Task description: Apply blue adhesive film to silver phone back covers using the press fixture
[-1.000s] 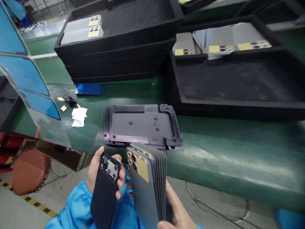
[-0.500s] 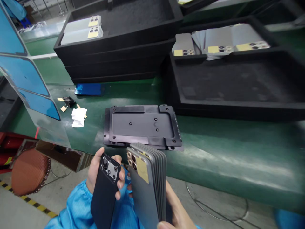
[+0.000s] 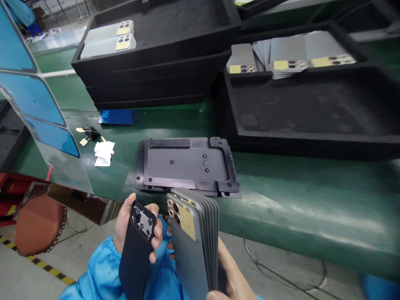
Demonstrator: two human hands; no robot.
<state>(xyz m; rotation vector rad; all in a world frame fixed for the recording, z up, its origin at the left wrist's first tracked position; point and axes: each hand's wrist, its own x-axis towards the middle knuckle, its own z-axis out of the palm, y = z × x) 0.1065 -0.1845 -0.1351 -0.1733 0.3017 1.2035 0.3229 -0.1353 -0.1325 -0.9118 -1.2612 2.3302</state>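
- A black clip [image 3: 91, 133] and crumpled paper [image 3: 103, 153] lie at the left of the green surface [image 3: 312, 187], with a blue slab [image 3: 117, 117] just beyond, all well aside from the black frame
- The left hand [image 3: 121, 227] pinches a dark phone back [image 3: 136, 262] by its edges, thumb on the left and fingers on the right, perhaps to keep its face uncovered; it is tilted, camera end up
- The far black trays [image 3: 156, 79] are stacked, probably to save room; the top one holds pale backs at its left end
- The black frame [image 3: 187, 162] lies flat near the front edge, within easy reach, its recess facing up
- The right hand [image 3: 233, 271] has its grip closed around a bundle of grey backs [image 3: 190, 250], upright and slightly fanned beside the dark one, seemingly to keep them together
- At far right, a black tray [image 3: 306, 141] stands before more grey backs
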